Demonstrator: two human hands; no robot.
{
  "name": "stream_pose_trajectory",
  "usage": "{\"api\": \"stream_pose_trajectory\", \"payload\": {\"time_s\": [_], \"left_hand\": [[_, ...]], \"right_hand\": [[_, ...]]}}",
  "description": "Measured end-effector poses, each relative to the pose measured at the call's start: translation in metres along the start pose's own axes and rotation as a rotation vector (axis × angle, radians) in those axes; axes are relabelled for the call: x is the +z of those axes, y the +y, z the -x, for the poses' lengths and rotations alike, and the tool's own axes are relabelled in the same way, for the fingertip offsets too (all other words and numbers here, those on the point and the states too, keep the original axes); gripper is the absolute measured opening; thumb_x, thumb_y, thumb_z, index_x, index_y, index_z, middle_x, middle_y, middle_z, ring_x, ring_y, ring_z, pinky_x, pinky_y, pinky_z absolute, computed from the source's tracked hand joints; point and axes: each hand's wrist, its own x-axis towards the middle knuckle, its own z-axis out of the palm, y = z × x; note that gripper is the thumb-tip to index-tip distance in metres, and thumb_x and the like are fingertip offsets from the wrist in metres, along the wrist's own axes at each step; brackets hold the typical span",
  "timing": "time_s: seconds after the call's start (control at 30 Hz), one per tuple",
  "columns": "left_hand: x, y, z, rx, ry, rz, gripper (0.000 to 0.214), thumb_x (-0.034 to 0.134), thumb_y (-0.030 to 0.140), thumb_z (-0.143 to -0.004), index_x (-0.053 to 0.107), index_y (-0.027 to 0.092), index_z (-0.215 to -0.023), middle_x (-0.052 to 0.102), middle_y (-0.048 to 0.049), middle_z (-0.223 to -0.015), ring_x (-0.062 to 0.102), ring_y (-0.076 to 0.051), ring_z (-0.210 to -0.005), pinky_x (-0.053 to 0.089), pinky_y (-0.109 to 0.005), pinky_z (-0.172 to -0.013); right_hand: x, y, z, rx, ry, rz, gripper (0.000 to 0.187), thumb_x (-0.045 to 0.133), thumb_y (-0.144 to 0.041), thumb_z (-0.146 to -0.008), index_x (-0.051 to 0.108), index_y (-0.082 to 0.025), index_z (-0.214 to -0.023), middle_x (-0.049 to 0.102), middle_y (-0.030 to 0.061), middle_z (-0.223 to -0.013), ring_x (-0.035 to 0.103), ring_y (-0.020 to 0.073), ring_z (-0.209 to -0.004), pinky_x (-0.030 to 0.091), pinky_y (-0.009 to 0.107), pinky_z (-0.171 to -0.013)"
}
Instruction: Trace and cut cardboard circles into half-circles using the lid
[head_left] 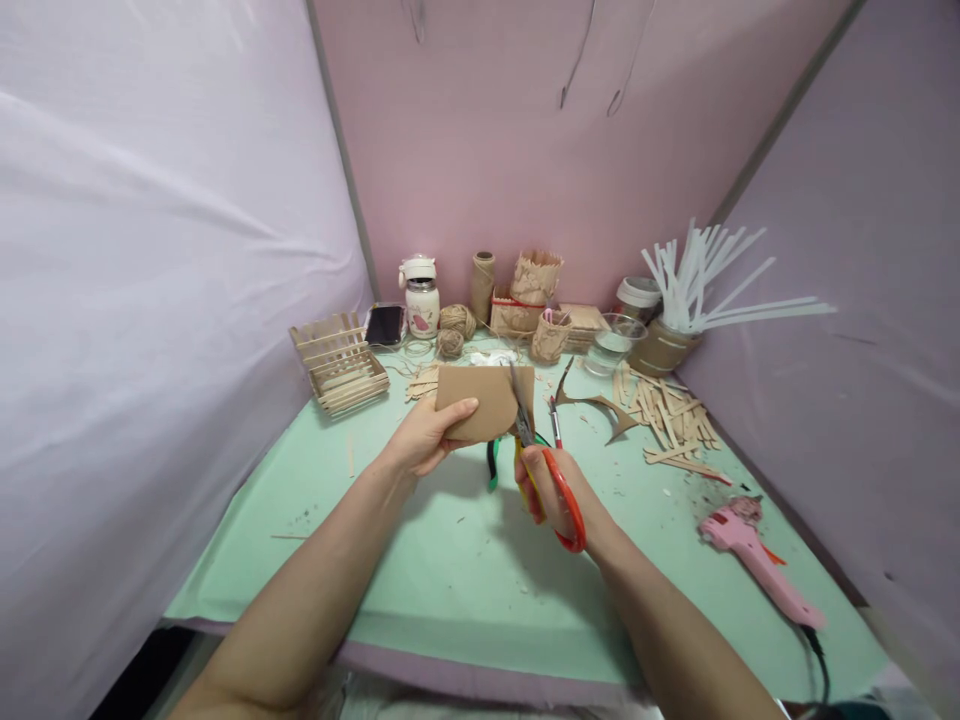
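My left hand (424,435) grips a piece of brown cardboard (480,395) by its left side, thumb on top and fingers underneath. In my right hand (555,485) is a pair of scissors (571,515) with red and yellow handles. The blades are parted around the cardboard near its right end, and a curved cut edge runs along its lower right. Below the cardboard a tool with black and green handles (493,465) lies partly hidden. Just right of the scissors is a slim pen-like tool (555,422), close to a curved cardboard offcut (600,402).
A pink glue gun (765,570) with a cord rests at the right, near heaped wooden sticks (671,415). Behind stand a stick basket (345,380), phone (385,325), bottle (422,305), twine balls (457,320), a clear water bowl (611,345) and a pot of white glue sticks (664,348).
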Motion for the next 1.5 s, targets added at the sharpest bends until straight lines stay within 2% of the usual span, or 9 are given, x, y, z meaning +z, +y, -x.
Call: {"api": "stream_pose_trajectory", "payload": {"time_s": [0.17, 0.27, 0.37, 0.47, 0.57, 0.73, 0.9, 1.23, 1.5], "left_hand": [[0.001, 0.001, 0.001, 0.013, 0.020, -0.005, 0.050, 0.082, 0.032, -0.067, 0.063, 0.017, -0.111, 0.071, -0.0097, -0.108, 0.068, -0.021, -0.092, 0.058, -0.035, -0.080], [-0.002, 0.002, 0.000, 0.037, 0.013, -0.001, 0.049, 0.081, 0.032, -0.068, 0.063, 0.017, -0.111, 0.071, -0.0095, -0.107, 0.068, -0.021, -0.092, 0.059, -0.033, -0.078], [-0.006, 0.004, -0.003, 0.155, 0.111, 0.002, 0.048, 0.083, 0.034, -0.065, 0.065, 0.014, -0.106, 0.073, -0.0098, -0.103, 0.069, -0.021, -0.090, 0.059, -0.034, -0.078], [-0.011, 0.007, -0.006, 0.286, 0.234, -0.028, 0.051, 0.085, 0.036, -0.061, 0.066, 0.013, -0.102, 0.074, -0.0092, -0.098, 0.070, -0.023, -0.088, 0.058, -0.036, -0.079], [-0.015, 0.008, -0.007, 0.312, 0.234, -0.086, 0.051, 0.086, 0.037, -0.061, 0.067, 0.012, -0.101, 0.074, -0.0082, -0.094, 0.070, -0.023, -0.085, 0.058, -0.037, -0.078], [-0.017, 0.007, -0.004, 0.241, 0.085, -0.197, 0.051, 0.085, 0.037, -0.063, 0.066, 0.013, -0.104, 0.073, -0.0088, -0.099, 0.069, -0.023, -0.087, 0.058, -0.034, -0.076], [-0.014, 0.007, 0.001, 0.033, -0.092, -0.217, 0.050, 0.085, 0.038, -0.063, 0.068, 0.014, -0.104, 0.073, -0.0108, -0.101, 0.068, -0.025, -0.091, 0.058, -0.033, -0.073], [-0.020, 0.005, -0.002, -0.036, -0.108, -0.201, 0.054, 0.085, 0.039, -0.063, 0.067, 0.017, -0.109, 0.072, -0.0126, -0.108, 0.068, -0.027, -0.097, 0.058, -0.034, -0.075], [-0.022, 0.006, -0.001, -0.056, -0.110, -0.218, 0.054, 0.085, 0.038, -0.063, 0.067, 0.016, -0.108, 0.071, -0.0133, -0.109, 0.069, -0.026, -0.095, 0.059, -0.034, -0.073]], "right_hand": [[0.000, -0.002, -0.002, 0.020, 0.041, 0.064, 0.059, 0.032, -0.078, -0.085, 0.041, -0.024, -0.064, 0.036, -0.0067, -0.039, 0.036, 0.0106, -0.031, 0.030, 0.024, -0.035], [0.002, 0.004, -0.006, -0.018, 0.006, 0.044, 0.062, 0.028, -0.081, -0.085, 0.044, -0.023, -0.069, 0.038, -0.0065, -0.043, 0.038, 0.0112, -0.033, 0.033, 0.026, -0.037], [0.005, 0.013, -0.010, -0.123, -0.058, 0.044, 0.065, 0.024, -0.081, -0.086, 0.050, -0.021, -0.079, 0.044, -0.0041, -0.055, 0.043, 0.0127, -0.045, 0.040, 0.027, -0.045], [0.007, 0.021, -0.014, -0.185, -0.085, 0.058, 0.064, 0.024, -0.079, -0.088, 0.051, -0.021, -0.086, 0.044, -0.0030, -0.065, 0.042, 0.0132, -0.053, 0.040, 0.027, -0.050], [0.007, 0.025, -0.015, -0.194, -0.086, 0.066, 0.062, 0.025, -0.079, -0.088, 0.049, -0.021, -0.087, 0.044, -0.0021, -0.071, 0.042, 0.0140, -0.059, 0.042, 0.028, -0.055], [0.002, 0.019, -0.014, -0.193, -0.110, 0.041, 0.063, 0.023, -0.078, -0.088, 0.049, -0.021, -0.091, 0.044, -0.0011, -0.076, 0.043, 0.0147, -0.065, 0.043, 0.030, -0.061], [-0.009, 0.005, -0.008, -0.200, -0.154, -0.015, 0.071, 0.015, -0.082, -0.085, 0.049, -0.021, -0.093, 0.045, -0.0002, -0.076, 0.046, 0.0160, -0.068, 0.046, 0.033, -0.066], [-0.021, -0.004, -0.001, -0.204, -0.231, 0.093, 0.063, 0.022, -0.082, -0.085, 0.045, -0.023, -0.086, 0.049, 0.0023, -0.085, 0.049, 0.0172, -0.069, 0.047, 0.036, -0.067], [-0.020, 0.005, -0.002, -0.214, -0.235, 0.124, 0.064, 0.020, -0.080, -0.087, 0.047, -0.022, -0.081, 0.048, -0.0006, -0.069, 0.047, 0.0165, -0.062, 0.045, 0.034, -0.061]]}}
